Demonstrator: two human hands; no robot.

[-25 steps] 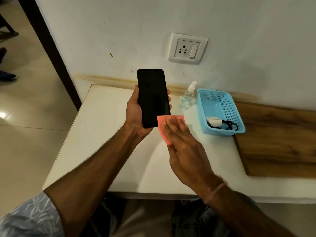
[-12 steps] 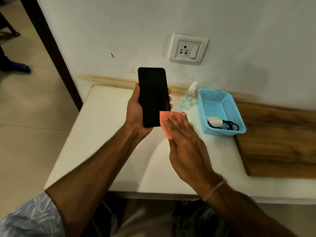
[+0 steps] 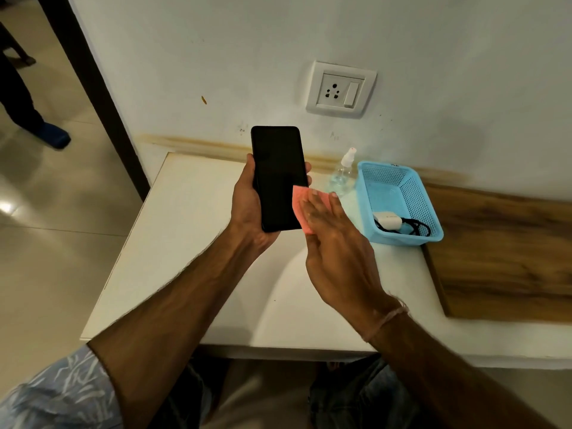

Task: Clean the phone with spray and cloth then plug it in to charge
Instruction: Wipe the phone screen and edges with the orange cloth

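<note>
The right hand [image 3: 334, 243] has slid the pink cloth [image 3: 297, 202] a little way up the right side of the phone [image 3: 278, 174]. A second ago the cloth sat lower, by the bottom corner of the screen. Now it covers a bit of the lower right edge, higher up. I think this means the wiping is going on, and most of the dark screen has no cloth on it yet.

The right hand is flat, with straight fingers that press the cloth on the phone. The left hand [image 3: 247, 205] holds the phone up above the white bench [image 3: 185, 243], with its fingers curled round both sides. The phone is in about the same spot as before, with its screen facing the person.

The spray bottle [image 3: 342, 174] stands on the bench by the wall, just beside the blue basket [image 3: 365, 193], as it did before. The white charger [image 3: 387, 219] and its black cable [image 3: 414, 227] lie in the basket as before. The wall socket [image 3: 340, 89] has nothing in it, so charging is not yet begun.
</note>
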